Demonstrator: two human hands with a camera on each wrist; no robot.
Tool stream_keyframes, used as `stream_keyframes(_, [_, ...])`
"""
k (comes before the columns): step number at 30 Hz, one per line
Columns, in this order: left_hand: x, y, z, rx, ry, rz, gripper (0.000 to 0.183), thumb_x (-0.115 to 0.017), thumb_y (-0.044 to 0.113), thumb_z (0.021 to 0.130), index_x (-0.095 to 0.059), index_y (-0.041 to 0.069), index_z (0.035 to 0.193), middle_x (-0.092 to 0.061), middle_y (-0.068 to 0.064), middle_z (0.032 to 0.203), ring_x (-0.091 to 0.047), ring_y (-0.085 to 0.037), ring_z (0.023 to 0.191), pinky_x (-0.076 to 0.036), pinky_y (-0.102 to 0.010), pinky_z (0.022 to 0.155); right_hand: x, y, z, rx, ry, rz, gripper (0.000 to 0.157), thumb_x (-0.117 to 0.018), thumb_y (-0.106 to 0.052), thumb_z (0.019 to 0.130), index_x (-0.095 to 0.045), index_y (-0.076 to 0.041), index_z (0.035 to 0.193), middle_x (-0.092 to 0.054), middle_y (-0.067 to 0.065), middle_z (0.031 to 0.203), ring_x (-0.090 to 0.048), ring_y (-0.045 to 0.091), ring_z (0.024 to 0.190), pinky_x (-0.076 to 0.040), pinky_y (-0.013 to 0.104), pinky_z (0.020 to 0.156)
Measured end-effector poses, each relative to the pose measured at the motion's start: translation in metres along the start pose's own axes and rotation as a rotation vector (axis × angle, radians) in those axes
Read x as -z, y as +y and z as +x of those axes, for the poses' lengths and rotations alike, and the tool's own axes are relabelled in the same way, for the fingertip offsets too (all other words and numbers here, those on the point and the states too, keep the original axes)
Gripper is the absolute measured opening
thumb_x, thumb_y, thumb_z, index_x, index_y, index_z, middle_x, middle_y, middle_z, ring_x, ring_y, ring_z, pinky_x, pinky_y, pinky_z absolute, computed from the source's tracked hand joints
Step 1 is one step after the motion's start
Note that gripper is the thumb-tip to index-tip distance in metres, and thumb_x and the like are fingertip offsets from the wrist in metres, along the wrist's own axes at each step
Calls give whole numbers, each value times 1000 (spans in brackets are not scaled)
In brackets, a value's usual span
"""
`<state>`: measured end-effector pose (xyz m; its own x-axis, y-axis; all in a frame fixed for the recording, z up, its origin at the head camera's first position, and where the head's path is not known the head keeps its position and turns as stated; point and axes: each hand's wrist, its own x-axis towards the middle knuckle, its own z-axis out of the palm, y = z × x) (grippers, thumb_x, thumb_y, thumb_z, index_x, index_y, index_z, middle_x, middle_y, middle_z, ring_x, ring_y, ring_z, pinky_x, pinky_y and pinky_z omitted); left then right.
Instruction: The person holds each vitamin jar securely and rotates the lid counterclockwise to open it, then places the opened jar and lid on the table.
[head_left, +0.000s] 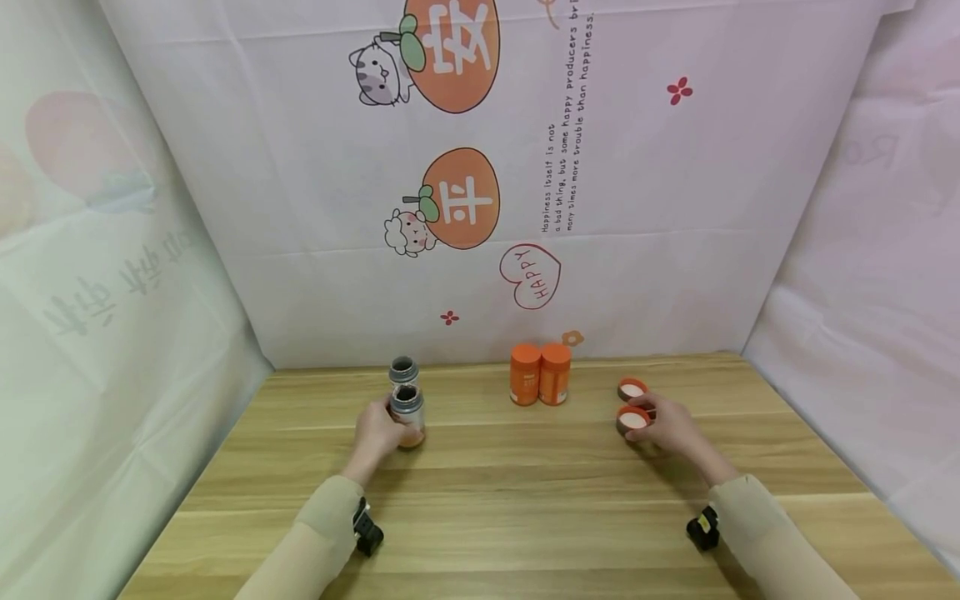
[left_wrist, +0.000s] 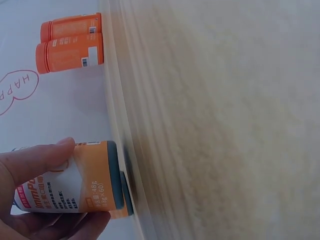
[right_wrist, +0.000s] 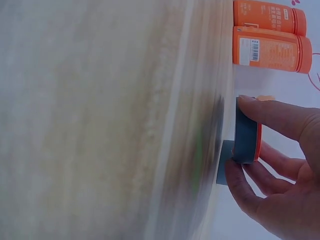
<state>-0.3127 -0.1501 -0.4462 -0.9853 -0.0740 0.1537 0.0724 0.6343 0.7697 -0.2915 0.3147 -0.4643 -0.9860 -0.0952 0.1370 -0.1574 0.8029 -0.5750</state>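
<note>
The left grip [head_left: 380,427] holds an open bottle [head_left: 408,416] and the right grip [head_left: 670,425] pinches an upturned lid [head_left: 632,422] toward the desk's [head_left: 517,500] back, likely lifting or placing, calling next for level movement

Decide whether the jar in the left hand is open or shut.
Open: the jar in the left hand is uncapped; the head view shows its bare, dark mouth.
</note>
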Motion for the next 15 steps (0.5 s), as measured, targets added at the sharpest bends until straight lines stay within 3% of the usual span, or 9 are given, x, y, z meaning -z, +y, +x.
stream_keyframes(15, [3,-4,4,14,-10,19,56,-87,11,57,-64,-1,106,-69,-16,99,-63,-28,89,-49,-45,82,1,7,4,-2,10,-26,58,-83,-13,68,-57,8,114,-63,27,108,-58,40,100,-45,52,86])
